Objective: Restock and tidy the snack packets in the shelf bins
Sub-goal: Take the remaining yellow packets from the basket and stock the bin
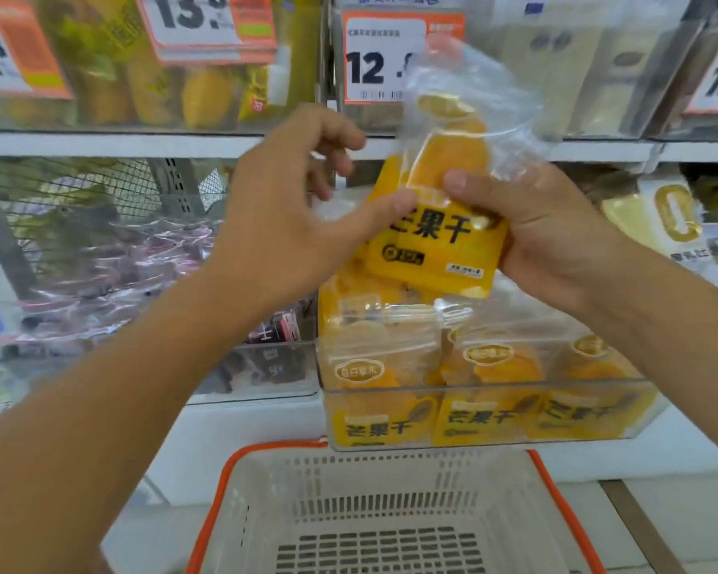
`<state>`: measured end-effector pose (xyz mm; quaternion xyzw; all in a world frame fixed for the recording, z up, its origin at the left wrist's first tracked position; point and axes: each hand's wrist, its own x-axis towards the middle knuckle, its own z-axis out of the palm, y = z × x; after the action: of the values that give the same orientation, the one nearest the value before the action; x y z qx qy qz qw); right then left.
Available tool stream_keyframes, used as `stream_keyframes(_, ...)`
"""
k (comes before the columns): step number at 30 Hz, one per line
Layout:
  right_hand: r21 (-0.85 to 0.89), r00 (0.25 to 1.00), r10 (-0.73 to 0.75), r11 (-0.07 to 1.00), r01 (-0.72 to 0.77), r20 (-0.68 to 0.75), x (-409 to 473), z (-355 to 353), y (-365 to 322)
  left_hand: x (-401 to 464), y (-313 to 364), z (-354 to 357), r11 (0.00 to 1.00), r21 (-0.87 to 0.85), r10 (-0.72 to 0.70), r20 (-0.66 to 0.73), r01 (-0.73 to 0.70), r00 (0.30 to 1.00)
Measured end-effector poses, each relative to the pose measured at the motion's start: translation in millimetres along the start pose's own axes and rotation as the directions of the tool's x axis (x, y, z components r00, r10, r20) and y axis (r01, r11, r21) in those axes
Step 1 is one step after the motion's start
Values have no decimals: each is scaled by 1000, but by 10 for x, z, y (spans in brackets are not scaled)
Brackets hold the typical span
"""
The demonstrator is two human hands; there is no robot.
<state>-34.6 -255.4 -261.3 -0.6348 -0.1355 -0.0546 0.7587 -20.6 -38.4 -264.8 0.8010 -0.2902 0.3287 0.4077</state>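
Both hands up at the shelf, holding one mango packet (440,238) in the air just above the clear bin (490,412).
Right hand (552,238): fingers curled round the packet's right side, thumb pressed on its front near the window.
Left hand (291,217): thumb tip touching the packet's left edge, other fingers loosely curled and clear of it. Can't tell if it really grips.
Packet is tilted, clear top pointing up-right, yellow label half down-left.
Bin sits on the lower shelf with more of the same packets standing in a row at the front, at least three across.
Left neighbour bin (262,374) holds dark-pink packets, blurred.
Price tag (380,60) reading "12." hangs on the upper shelf behind the held packet.
White basket (382,515) with orange rim sits below the bin.
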Motion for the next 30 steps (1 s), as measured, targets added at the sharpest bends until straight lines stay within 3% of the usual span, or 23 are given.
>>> stream_keyframes(2, 41, 1000, -18, 999, 19, -25, 17, -20, -45, -87, -71, -168, 997, 23, 77, -12, -77, 997)
stream_keyframes(5, 35, 996, -84, 996, 85, -7, -44, 66, -111, -155, -177, -311, 1000, 6, 25, 265, -28, 964)
stream_keyframes(8, -56, 980, -195, 979, 197, 40, -157, 151, -149, -223, -248, -301, 994, 14, -100, 537, 110, 838)
stream_keyframes(10, -121, 969, -243, 962, 246, 36, -216, 185, -138, -274, -281, -271, 992, 28, -121, 540, 126, 833)
stream_keyframes(15, -157, 978, -205, 965, 208, 36, -223, 275, 99, -323, -206, -312, 991, 41, -133, 507, 130, 852)
stream_keyframes(19, -179, 994, -97, 978, 105, 55, -130, 293, 125, -359, -195, -338, 958, 47, -265, 515, 281, 815)
stream_keyframes(22, -211, 992, -94, 971, 109, 78, -117, 273, 115, -376, -207, -308, 924, -14, -323, 503, 381, 802)
stream_keyframes(27, -277, 991, -76, 955, 105, 113, -89, 174, -8, -375, -198, -241, 961, 58, -263, 502, 271, 824)
stream_keyframes(30, -353, 986, -43, 930, 99, 162, -79, 102, -102, -356, -193, -218, 953, 66, -289, 477, 294, 830)
